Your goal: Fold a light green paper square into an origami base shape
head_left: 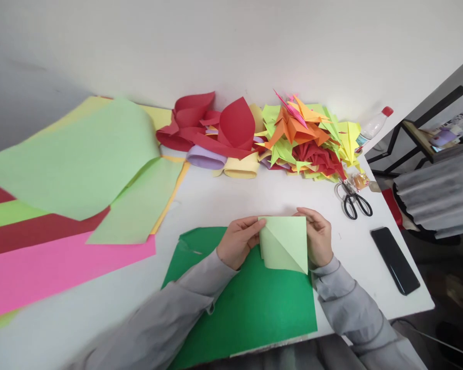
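Note:
A pale green folded paper (283,244) is held up between my two hands, squarish, with a diagonal fold line running from upper left to lower right. My left hand (239,239) pinches its upper left corner between thumb and fingers. Along the right edge, my right hand (319,236) grips the paper, its fingertips partly hidden behind it. Beneath both hands lies a dark green sheet (247,303) on the white table (216,200).
Large coloured sheets (81,154) spread over the left side. Curled red paper (237,126) and a heap of folded paper shapes (301,133) line the wall. Black-handled scissors (357,203), a phone (395,259) and a red-capped bottle (374,127) are at the right, near the table edge.

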### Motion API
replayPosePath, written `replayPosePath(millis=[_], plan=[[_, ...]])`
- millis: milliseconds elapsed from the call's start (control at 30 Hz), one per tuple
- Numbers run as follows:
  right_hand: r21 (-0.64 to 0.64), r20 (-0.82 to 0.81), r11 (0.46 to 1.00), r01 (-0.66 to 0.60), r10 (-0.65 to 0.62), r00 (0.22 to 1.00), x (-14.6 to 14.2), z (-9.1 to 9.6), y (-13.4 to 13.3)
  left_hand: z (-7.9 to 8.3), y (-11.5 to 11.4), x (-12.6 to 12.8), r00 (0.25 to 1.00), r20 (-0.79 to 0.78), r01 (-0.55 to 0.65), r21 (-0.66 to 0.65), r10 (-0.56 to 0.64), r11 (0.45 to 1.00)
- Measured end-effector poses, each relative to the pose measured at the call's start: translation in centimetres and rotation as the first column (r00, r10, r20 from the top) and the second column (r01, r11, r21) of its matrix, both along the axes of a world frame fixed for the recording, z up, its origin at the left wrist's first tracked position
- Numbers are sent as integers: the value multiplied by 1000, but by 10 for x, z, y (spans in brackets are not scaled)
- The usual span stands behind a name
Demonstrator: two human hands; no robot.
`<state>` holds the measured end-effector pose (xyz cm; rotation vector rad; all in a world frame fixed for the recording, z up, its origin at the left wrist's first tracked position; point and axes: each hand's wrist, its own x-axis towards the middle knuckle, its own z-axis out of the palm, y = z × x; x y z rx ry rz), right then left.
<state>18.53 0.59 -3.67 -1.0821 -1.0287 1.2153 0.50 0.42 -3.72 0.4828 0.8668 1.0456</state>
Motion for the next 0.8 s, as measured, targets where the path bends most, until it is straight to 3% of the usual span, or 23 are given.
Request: replayPosePath(millis=[100, 200, 333, 800], plan=[[-88, -87, 993, -75, 67, 994, 2, 0, 3, 0, 1, -1, 1000, -12, -18, -7, 18, 1000], [-123, 53, 988, -96, 103, 993, 3, -1, 3, -1, 1, -1, 999, -32, -17, 4, 17, 1000], [-103, 192, 993, -64, 83, 978, 2, -3, 3, -4, 0, -2, 998, -55, -29, 19, 30, 999], [-89, 236, 996, -17, 38, 971, 1, -5, 3, -7, -1, -2, 982, -183, -23, 75, 36, 997]])
